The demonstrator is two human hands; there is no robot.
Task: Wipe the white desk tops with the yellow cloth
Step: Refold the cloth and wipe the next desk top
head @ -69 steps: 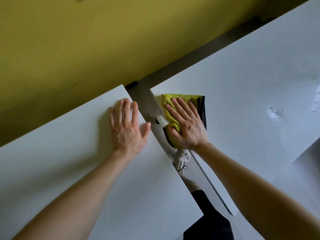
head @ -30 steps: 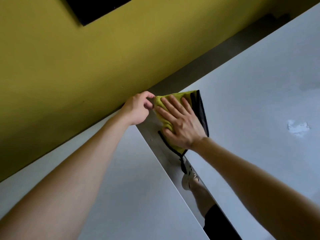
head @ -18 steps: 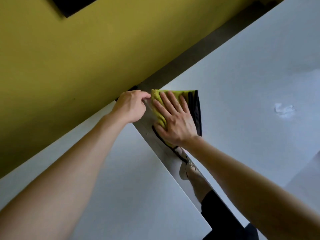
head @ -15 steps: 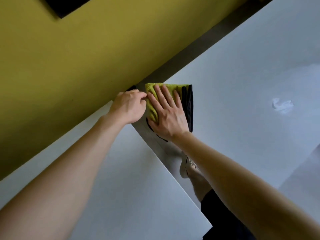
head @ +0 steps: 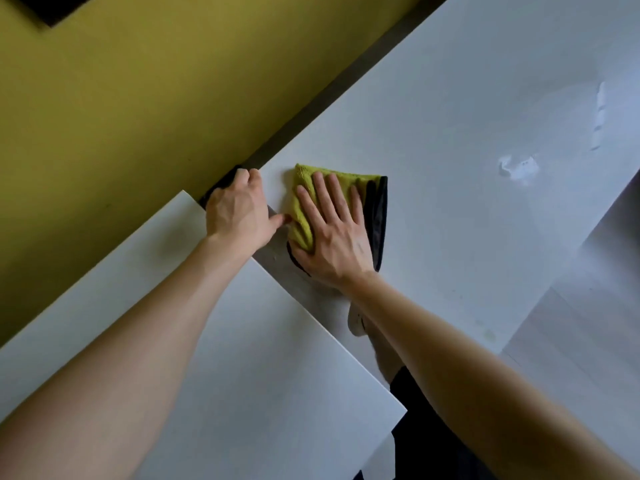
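Your right hand (head: pixel 332 233) lies flat, fingers straight and spread, pressing the yellow cloth (head: pixel 306 174) onto the right desk top (head: pixel 467 237) at that desk's far left corner. Your left hand (head: pixel 237 216) sits at the same corner, just off the desk's left edge. Its fingers are curled and its thumb reaches toward the cloth; whether they clasp the edge cannot be told. The left desk top (head: pixel 259 393) lies across a narrow gap from that edge.

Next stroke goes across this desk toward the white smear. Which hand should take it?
Right. The right hand lies flat on the yellow cloth on the right desk top, nearer the white smear; the left hand grips the desk's corner.
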